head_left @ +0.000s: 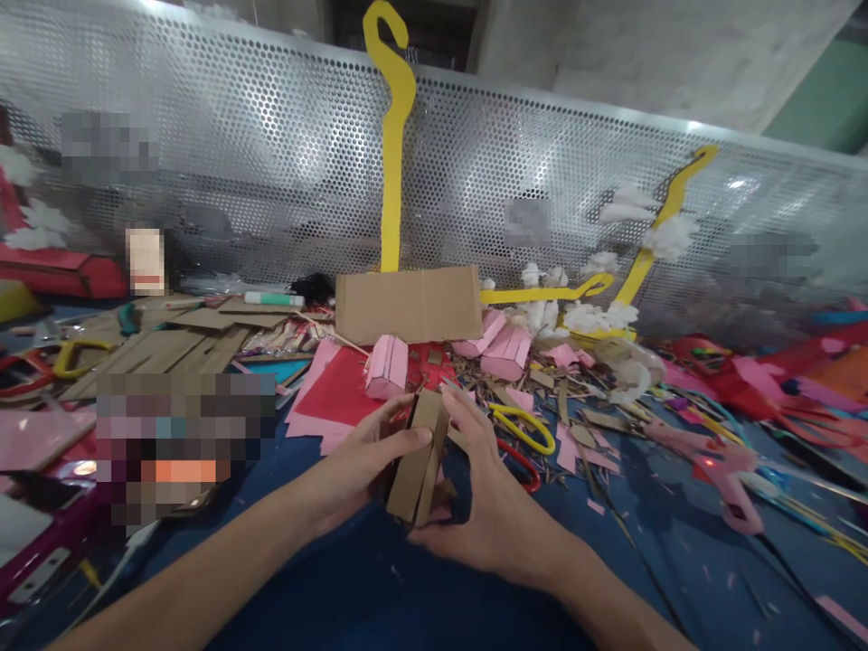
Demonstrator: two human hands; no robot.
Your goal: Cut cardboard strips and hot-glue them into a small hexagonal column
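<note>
One stretch of concrete wall (665,63) shows way up past your fingertips, and nearer than that a perforated metal panel (258,136) runs across the back. Under your fingers you've got a dark blue tabletop (325,597), pretty buried in craft stuff beyond your knuckles and out to both sides. Straight ahead of your fingertips, a tall yellow hook (391,181) rises above a wide cardboard panel (386,307). Your left hand (353,475) has its thumb on top of the folded cardboard piece (410,484) and its fingers tucked at the far left side, so that's a pinch. Your right hand (498,506) curves round the other side in a C, fingertips at the far end, thumb by the near end; how hard it's pressing, can't tell. A pink glue gun (719,470) lies well off to the right of those fingers. So the piece sits between both hands, and I'd guess you're mid-fold, bringing its strips together. That probably calls for an even squeeze, no twisting the ends. Just past your left fingertips: a small pink block (388,369). Right of your right ones: pink paper scraps (568,449).
</note>
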